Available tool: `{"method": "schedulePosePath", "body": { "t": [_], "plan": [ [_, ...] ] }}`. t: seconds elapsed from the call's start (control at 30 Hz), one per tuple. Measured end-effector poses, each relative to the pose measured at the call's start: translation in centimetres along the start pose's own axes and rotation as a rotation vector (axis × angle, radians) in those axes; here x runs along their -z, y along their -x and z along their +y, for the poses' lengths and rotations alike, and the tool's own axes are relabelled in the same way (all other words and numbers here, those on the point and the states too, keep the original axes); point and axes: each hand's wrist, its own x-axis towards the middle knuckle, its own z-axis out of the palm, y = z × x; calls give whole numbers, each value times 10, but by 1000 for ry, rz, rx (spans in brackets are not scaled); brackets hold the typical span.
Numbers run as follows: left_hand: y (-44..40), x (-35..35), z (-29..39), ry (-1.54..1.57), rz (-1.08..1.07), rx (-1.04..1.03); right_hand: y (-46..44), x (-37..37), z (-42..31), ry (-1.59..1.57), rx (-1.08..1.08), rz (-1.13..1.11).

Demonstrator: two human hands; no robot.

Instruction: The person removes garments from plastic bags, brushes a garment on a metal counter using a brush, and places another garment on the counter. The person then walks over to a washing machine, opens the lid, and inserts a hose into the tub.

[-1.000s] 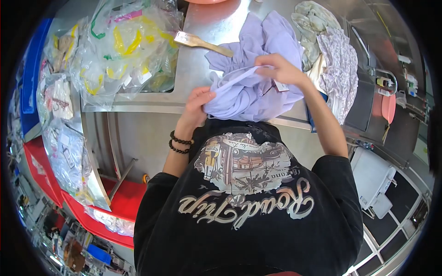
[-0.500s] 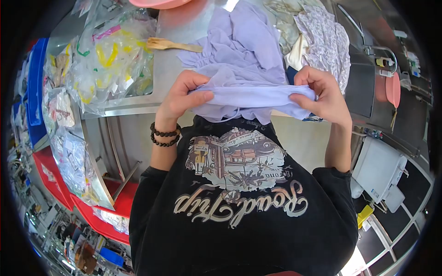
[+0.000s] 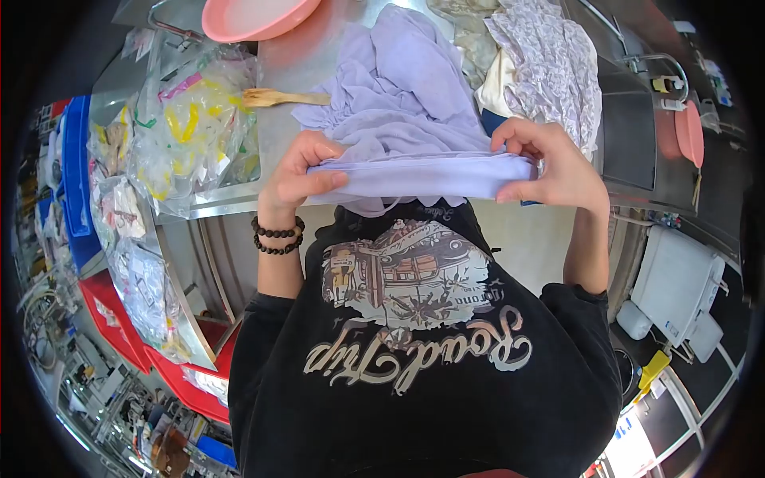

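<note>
Lavender garment (image 3: 414,68) lies crumpled across the metal table (image 3: 291,56), its near end drawn into a flat band (image 3: 430,177) at the near edge; the weight of that loose bulk is the main risk, since it could drag the band askew or slide over the edge if you let go. Your left hand (image 3: 299,179) and right hand (image 3: 558,169) each pinch one end, thumbs nearest you and fingers behind; uneven tension would twist the band or pull an end free, and too hard a stretch could strain its seam. The patterned cloth (image 3: 550,68) lies close on the right, so a sideways tug might tangle the two; the pink basin (image 3: 259,20) sits farther off, where only a wide sweep would knock it. The wooden tool (image 3: 283,98) touches the garment's left side; a pull towards you could drag it along; the thin loop (image 3: 382,209) below the band might snag.
</note>
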Motion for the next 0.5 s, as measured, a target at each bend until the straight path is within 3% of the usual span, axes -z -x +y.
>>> {"method": "schedulePosePath", "body": {
  "t": [0.07, 0.13, 0.2, 0.23, 0.37, 0.47, 0.5],
  "plan": [
    [3, 3, 1, 17, 24, 40, -2, 4, 6, 102, 35, -42],
    [4, 6, 2, 57, 52, 93, -2, 2, 21, -66, 44, -30],
    [-11, 7, 3, -234, 366, 87, -4, -1, 33, -226, 55, -21],
    [-18, 5, -2, -230, 377, 86, -5, -5, 34, -223, 55, -32],
    [-46, -2, -14, -599, 846, -182, -24, -30, 27, -754, 49, 345],
    [-28, -10, -36, -787, 783, -11, -31, -48, 29, -935, 22, 401],
    [-27, -20, -44, -586, 622, 296, -33, -54, 29, -1028, 5, 432]
  ]
}}
